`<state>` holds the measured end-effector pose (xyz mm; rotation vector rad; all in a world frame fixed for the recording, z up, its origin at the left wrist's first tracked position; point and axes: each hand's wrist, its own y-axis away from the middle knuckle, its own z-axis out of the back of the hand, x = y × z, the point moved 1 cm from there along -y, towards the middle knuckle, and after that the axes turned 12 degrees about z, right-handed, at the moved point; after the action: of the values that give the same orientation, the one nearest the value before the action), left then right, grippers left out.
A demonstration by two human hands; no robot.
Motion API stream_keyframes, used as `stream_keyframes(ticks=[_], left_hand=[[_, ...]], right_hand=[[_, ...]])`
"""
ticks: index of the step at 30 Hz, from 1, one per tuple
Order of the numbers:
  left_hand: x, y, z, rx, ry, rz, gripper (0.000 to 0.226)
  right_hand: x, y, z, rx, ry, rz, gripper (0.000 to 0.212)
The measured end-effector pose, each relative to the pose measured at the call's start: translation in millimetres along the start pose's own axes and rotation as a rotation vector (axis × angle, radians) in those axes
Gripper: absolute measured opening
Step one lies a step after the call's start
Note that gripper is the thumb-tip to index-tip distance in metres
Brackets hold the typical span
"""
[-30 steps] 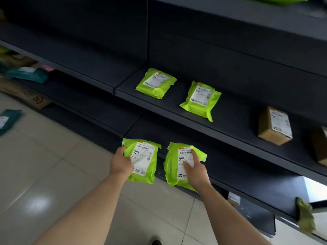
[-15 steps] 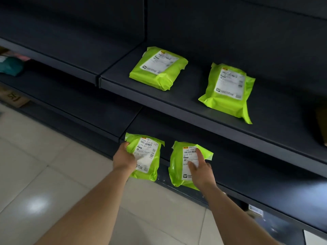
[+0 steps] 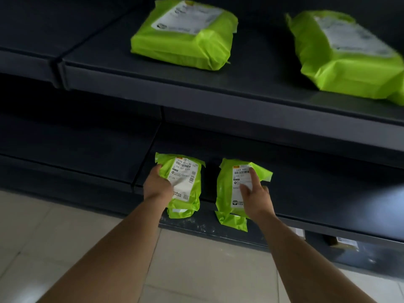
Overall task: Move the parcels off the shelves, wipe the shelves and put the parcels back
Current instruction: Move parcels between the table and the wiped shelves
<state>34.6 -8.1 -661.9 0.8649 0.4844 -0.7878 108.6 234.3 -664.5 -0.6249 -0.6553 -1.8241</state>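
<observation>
Head view: left parcel (image 3: 185,182) is gripped by left hand (image 3: 156,186), right parcel (image 3: 227,184) by right hand (image 3: 255,197), at lower shelf (image 3: 317,193) edge; upper parcels (image 3: 183,33) are laid above.

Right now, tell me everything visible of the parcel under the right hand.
The right parcel is a lime-green, crinkled plastic mailer with a white barcode label facing up. It lies lengthwise over the lower shelf, its folded near end overhanging the front edge. The right hand holds it, forefinger stretched along the label. It sits apart from the left parcel.

both hands (image 3: 157,184) (image 3: 256,196) hold green parcels (image 3: 185,184) (image 3: 229,193) at the lower shelf (image 3: 317,193).
</observation>
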Motion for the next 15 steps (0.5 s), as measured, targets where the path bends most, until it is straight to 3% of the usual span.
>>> stream_keyframes(ticks=[11, 15], left_hand=[[-10, -78, -54, 0.071, -0.015, -0.057, 0.07], [-13, -78, -64, 0.083, -0.016, -0.091, 0.073]], right_hand=[[-28, -54, -28, -0.095, 0.109, -0.077, 0.058], [-40, -63, -28, -0.076, 0.266, -0.11, 0.059]])
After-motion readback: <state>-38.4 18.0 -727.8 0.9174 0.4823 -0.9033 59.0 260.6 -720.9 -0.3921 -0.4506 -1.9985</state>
